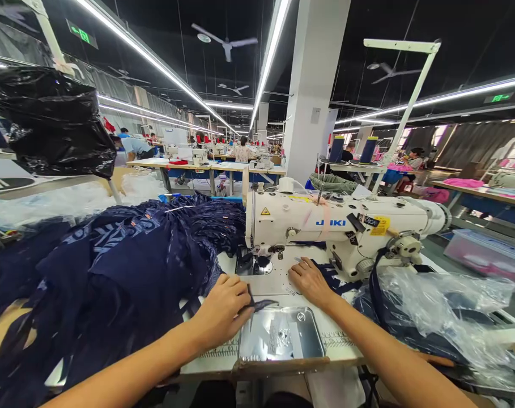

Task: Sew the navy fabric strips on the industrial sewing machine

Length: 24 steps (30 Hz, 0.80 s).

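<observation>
My left hand point(227, 303) is closed around a small navy fabric piece point(264, 305), whose tip sticks out over the front of the sewing machine's bed. A white sewing machine point(299, 218) stands before me. On its bed, right of the needle area, rests my right hand point(311, 280) with fingers bent and together. A small pale thing shows at its fingertips, too little to name. Navy strips point(331, 275) lie just behind that hand, under the machine's arm. To the left, a big heap of navy garment pieces point(142, 272) with light printing reaches the bed.
A shiny metal tray point(282, 334) sits at the table's front edge. Clear plastic bags point(444, 300) with dark fabric lie at right. A black plastic bag point(53, 124) hangs at upper left. Thread cones point(370, 150) stand behind the machine. Other people work at tables farther back.
</observation>
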Available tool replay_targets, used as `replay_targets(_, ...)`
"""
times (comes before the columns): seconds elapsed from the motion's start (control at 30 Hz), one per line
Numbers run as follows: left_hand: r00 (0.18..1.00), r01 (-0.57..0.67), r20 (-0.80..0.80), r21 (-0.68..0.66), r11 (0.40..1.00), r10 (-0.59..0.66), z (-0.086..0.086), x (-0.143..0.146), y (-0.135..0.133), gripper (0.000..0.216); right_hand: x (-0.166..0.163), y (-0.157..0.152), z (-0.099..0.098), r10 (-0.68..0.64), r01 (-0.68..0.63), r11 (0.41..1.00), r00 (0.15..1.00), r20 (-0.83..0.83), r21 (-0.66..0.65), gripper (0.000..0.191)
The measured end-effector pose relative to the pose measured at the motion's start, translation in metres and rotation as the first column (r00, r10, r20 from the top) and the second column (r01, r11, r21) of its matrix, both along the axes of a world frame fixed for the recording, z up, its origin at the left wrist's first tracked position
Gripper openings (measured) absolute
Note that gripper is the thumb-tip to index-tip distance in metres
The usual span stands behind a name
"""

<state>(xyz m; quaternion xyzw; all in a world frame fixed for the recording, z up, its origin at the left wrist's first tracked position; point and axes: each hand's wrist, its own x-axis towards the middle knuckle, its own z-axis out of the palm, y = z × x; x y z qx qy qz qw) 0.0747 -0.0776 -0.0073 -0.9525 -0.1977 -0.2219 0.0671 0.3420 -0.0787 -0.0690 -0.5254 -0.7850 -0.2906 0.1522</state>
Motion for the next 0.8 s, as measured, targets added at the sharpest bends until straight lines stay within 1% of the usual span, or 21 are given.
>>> replay_targets(0.1, 0.997, -0.014, 0.077, -0.018, 1.000, 0.015, 0.004, 0.011, 0.008, 0.019, 0.001, -0.008, 0.005, 0.081, -0.090, 0.995, 0.986, -0.149, -0.053, 0.014)
replay_targets(0.2, 0.995, 0.003, 0.100, 0.010, 1.000, -0.004, 0.002, 0.025, 0.021, 0.017, -0.005, -0.016, 0.006, 0.055, -0.099, 0.986, 0.955, -0.290, -0.138, 0.004)
replay_targets(0.27, 0.997, 0.040, 0.062, 0.072, 0.997, -0.045, -0.004, 0.036, 0.033, 0.017, -0.009, -0.019, 0.005, 0.013, -0.081, 0.977, 0.947, -0.322, -0.199, 0.007)
replay_targets(0.33, 0.994, 0.106, -0.020, 0.132, 0.986, -0.105, -0.013, 0.045, 0.046, 0.017, -0.011, -0.022, 0.003, -0.015, -0.067, 0.970, 0.943, -0.332, -0.234, 0.012)
replay_targets(0.37, 0.988, 0.145, -0.067, 0.139, 0.980, -0.137, -0.018, 0.048, 0.052, 0.017, -0.010, -0.023, 0.003, -0.024, -0.062, 0.968, 0.942, -0.336, -0.243, 0.015)
replay_targets(0.4, 0.980, 0.178, -0.106, 0.122, 0.976, -0.166, -0.023, 0.050, 0.058, 0.017, -0.008, -0.025, 0.004, -0.032, -0.059, 0.966, 0.939, -0.343, -0.251, 0.017)
replay_targets(0.47, 0.974, 0.195, -0.123, 0.022, 0.980, -0.191, -0.033, 0.048, 0.066, 0.018, -0.004, -0.033, 0.009, -0.056, -0.056, 0.959, 0.925, -0.377, -0.279, 0.019)
replay_targets(0.57, 0.991, 0.122, -0.028, -0.170, 0.978, -0.129, -0.045, 0.036, 0.074, 0.021, -0.005, -0.052, 0.021, -0.094, -0.087, 0.931, 0.881, -0.463, -0.354, 0.017)
replay_targets(0.63, 0.995, 0.094, 0.011, -0.241, 0.966, -0.094, -0.050, 0.027, 0.076, 0.023, -0.014, -0.065, 0.029, -0.097, -0.147, 0.897, 0.856, -0.508, -0.418, 0.015)
replay_targets(0.73, 0.990, 0.138, 0.061, -0.244, 0.960, -0.127, -0.055, 0.021, 0.079, 0.030, -0.027, -0.074, 0.034, -0.041, -0.267, 0.829, 0.848, -0.529, -0.491, 0.009)
replay_targets(0.77, 0.986, 0.160, 0.081, -0.230, 0.960, -0.145, -0.056, 0.021, 0.079, 0.031, -0.028, -0.073, 0.034, -0.028, -0.276, 0.825, 0.852, -0.523, -0.493, 0.007)
replay_targets(0.8, 0.982, 0.177, 0.097, -0.216, 0.960, -0.160, -0.056, 0.022, 0.080, 0.032, -0.027, -0.071, 0.033, -0.028, -0.258, 0.839, 0.859, -0.511, -0.478, 0.007)
